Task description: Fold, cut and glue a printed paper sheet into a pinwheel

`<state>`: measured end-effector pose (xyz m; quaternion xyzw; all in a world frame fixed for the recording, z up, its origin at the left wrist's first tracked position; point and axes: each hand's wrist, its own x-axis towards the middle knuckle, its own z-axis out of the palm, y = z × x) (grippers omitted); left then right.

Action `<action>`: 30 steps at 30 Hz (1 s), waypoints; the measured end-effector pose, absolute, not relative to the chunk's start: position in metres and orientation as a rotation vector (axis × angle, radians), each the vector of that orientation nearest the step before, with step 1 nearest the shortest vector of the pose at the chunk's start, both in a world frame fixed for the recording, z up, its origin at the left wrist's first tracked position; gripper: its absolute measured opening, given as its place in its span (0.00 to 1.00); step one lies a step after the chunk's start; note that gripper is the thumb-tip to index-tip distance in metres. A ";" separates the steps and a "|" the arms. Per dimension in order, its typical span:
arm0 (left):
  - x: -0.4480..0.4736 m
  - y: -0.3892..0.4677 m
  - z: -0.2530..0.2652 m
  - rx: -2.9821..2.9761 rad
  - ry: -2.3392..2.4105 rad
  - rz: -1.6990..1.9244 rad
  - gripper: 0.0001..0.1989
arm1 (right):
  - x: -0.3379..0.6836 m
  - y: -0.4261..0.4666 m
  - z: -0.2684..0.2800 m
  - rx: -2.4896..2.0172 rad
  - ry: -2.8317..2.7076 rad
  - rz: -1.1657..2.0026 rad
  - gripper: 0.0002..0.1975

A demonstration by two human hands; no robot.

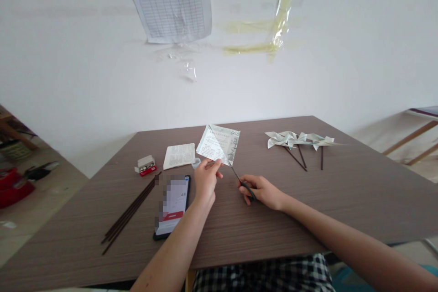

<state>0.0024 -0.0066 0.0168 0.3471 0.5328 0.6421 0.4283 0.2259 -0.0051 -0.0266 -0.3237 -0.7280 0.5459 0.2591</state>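
Left hand: we see it just right of the phone (174, 210), our landmark; the left hand (205, 180) is clamped on the near edge of a printed paper square, thumb on top.
Right hand: farther right of the phone and apart from the other, the right hand (263, 191) is closed around the dark handles of a pair of scissors.
Scissors: right of the phone, the scissors (235, 173) point up and leftward, their blades meeting the square's near right corner; we cannot tell how far the blades are parted.
Paper square: beyond the phone and to its right, the paper square (217, 141) is held up at a tilt, a diagonal line running from its far left corner toward the blades.
Folded paper: just beyond the phone, we find folded paper (179, 155) covered in print.
Box: beyond the phone and to its left sits a small open red-and-white box (147, 166), its contents too small for us to name.
Sticks: left of the phone, thin dark sticks (132, 210) lie in a slanting bundle.
Pinwheels: well right of the phone and beyond it, we count three paper pinwheels (299, 139) on dark sticks.
Table: under the phone, we see a brown wood-grain table (359, 200).
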 end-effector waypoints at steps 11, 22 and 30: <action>0.003 -0.007 0.019 0.851 1.328 1.599 0.22 | 0.226 -0.003 -0.031 -0.886 -1.977 1.484 0.28; 0.003 -0.005 0.016 0.892 1.330 1.595 0.26 | 0.223 -0.003 -0.032 -0.851 -1.930 1.481 0.31; 0.004 -0.006 0.014 0.909 1.327 1.559 0.25 | 0.224 -0.001 -0.035 -0.845 -1.923 1.460 0.33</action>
